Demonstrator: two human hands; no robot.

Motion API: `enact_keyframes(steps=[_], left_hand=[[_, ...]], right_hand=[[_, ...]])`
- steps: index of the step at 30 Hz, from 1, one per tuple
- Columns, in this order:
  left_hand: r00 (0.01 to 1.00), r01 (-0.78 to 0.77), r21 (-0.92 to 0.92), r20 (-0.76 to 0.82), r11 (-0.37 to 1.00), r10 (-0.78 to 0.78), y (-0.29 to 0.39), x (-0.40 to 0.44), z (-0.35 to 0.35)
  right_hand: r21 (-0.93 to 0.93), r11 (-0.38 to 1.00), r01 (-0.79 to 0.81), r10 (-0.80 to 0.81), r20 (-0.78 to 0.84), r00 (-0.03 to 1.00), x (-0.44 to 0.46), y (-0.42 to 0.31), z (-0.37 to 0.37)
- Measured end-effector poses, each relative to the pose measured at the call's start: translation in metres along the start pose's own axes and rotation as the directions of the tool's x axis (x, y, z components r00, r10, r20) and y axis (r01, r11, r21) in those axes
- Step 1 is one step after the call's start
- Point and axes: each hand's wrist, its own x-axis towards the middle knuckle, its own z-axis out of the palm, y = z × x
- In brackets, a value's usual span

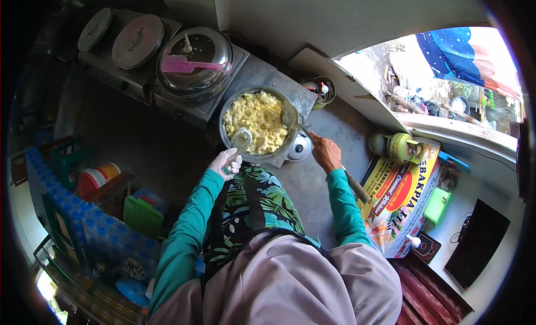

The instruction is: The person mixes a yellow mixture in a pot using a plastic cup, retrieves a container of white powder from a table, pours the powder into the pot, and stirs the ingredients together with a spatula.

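A wide metal pan point(224, 136) holds yellow, crumbly food point(259, 118) heaped nearly to its rim. My right hand point(326, 152), bare, is wrapped round the shaft of a long-handled spatula point(289, 115). The broad grey head of the spatula rests on the right side of the food, and its handle runs back past my forearm. In a clear plastic glove, my left hand point(225, 163) is closed at the pan's near edge on a round-headed spoon point(242, 139). That spoon's head lies on the food at the near left; its handle is mostly hidden by my fingers.
Left of the pan stands a large lidded pot point(195, 82) with a pink spatula point(187, 64) on its lid. Another metal lid point(137, 41) lies farther left. A kettle point(300, 148) sits beside the pan. To the right are a green gas cylinder point(403, 148) and a printed box point(399, 196).
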Motion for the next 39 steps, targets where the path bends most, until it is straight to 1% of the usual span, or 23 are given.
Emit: enact_keyframes(steps=[1,5,8,10,12,14,16,17,18,20,21,23,24,26,27,28,30,32,33,34,36,38,39], left_hand=[[0.996,-0.07,0.062,-0.047,0.996,0.073,-0.003,0.001,0.002],[0.999,-0.044,0.068,-0.026,0.997,0.045,-0.002,0.0,0.006],[0.998,-0.054,0.135,-0.012,0.989,0.056,-0.004,0.0,0.008],[0.996,-0.07,0.096,-0.054,0.993,0.075,-0.007,0.004,0.006],[0.999,0.008,0.033,0.036,0.999,-0.01,-0.001,0.004,0.005],[1.0,-0.01,0.035,0.007,0.999,0.01,-0.002,0.005,0.006],[0.999,-0.028,0.025,-0.027,0.999,0.028,-0.006,0.005,0.004],[0.999,-0.036,0.022,-0.018,0.999,0.037,-0.008,0.006,0.003],[0.999,-0.045,0.023,-0.006,0.999,0.045,-0.008,0.007,0.004],[0.999,-0.039,0.018,-0.001,0.999,0.039,-0.009,0.004,0.011],[0.998,-0.049,0.011,-0.025,0.999,0.049,-0.011,0.003,0.012],[0.996,-0.07,0.013,-0.051,0.997,0.071,-0.005,0.002,0.012],[0.999,-0.034,-0.003,-0.033,0.999,0.033,-0.006,0.003,0.008],[1.0,-0.001,-0.023,0.0,1.0,0.001,-0.004,0.007,0.008],[1.0,-0.021,-0.007,0.006,1.0,0.021,-0.007,0.005,0.007],[0.999,-0.044,0.008,0.012,0.999,0.044,-0.008,0.003,0.005],[0.999,-0.041,-0.021,0.008,0.999,0.041,-0.01,0.005,0.0],[0.996,-0.094,0.016,0.006,0.995,0.094,-0.011,0.007,0.002],[0.996,-0.093,0.016,0.011,0.996,0.093,-0.012,0.008,0.004],[0.997,-0.083,0.014,0.003,0.996,0.083,-0.01,0.007,0.006],[0.997,-0.078,0.01,-0.009,0.997,0.078,-0.008,0.01,0.007],[0.999,-0.015,-0.035,0.028,0.999,0.016,-0.008,0.009,0.002],[0.999,-0.053,-0.035,0.004,0.998,0.053,-0.01,0.007,0.002]], right_hand=[[0.013,1.0,0.0,0.0,0.021,1.0,0.006,0.0,0.012],[-0.003,1.0,0.024,-0.024,0.052,0.998,0.035,-0.039,0.088],[-0.161,0.982,0.096,-0.11,-0.081,0.991,0.028,-0.05,0.131],[-0.149,0.983,0.111,-0.122,-0.067,0.99,0.015,-0.043,0.119],[-0.134,0.982,0.129,-0.138,-0.057,0.989,0.002,-0.039,0.091],[-0.09,0.986,0.139,-0.143,-0.044,0.989,-0.01,-0.018,0.066],[-0.123,0.991,0.056,-0.057,0.002,0.998,-0.018,-0.012,0.041],[-0.108,0.994,0.023,-0.025,-0.014,1.0,-0.016,-0.012,0.039],[-0.111,0.994,0.023,-0.024,-0.014,1.0,-0.009,-0.015,0.055],[-0.225,0.972,0.062,-0.1,-0.161,0.982,0.018,-0.019,0.114],[-0.226,0.972,0.065,-0.103,-0.161,0.982,0.032,-0.016,0.135],[-0.208,0.975,0.071,-0.085,-0.058,0.995,0.06,-0.026,0.145],[-0.273,0.955,0.117,-0.136,-0.051,0.989,0.056,-0.022,0.137],[-0.279,0.951,0.134,-0.165,-0.088,0.982,0.037,-0.017,0.097],[-0.415,0.896,0.158,-0.258,-0.196,0.946,0.027,-0.003,0.094],[-0.284,0.936,0.206,-0.25,-0.127,0.96,0.006,-0.017,0.042],[-0.266,0.947,0.182,-0.189,-0.002,0.982,-0.014,-0.028,0.001],[-0.291,0.938,0.19,-0.209,-0.033,0.977,-0.012,-0.03,0.028],[-0.352,0.905,0.239,-0.323,-0.202,0.925,-0.003,-0.022,0.073],[-0.293,0.932,0.214,-0.242,-0.061,0.968,0.01,-0.029,0.098],[-0.235,0.948,0.214,-0.208,0.049,0.977,0.019,-0.053,0.1],[-0.302,0.915,0.266,-0.275,0.013,0.961,0.025,-0.044,0.096],[-0.316,0.901,0.297,-0.349,-0.122,0.929,0.026,-0.032,0.094]])
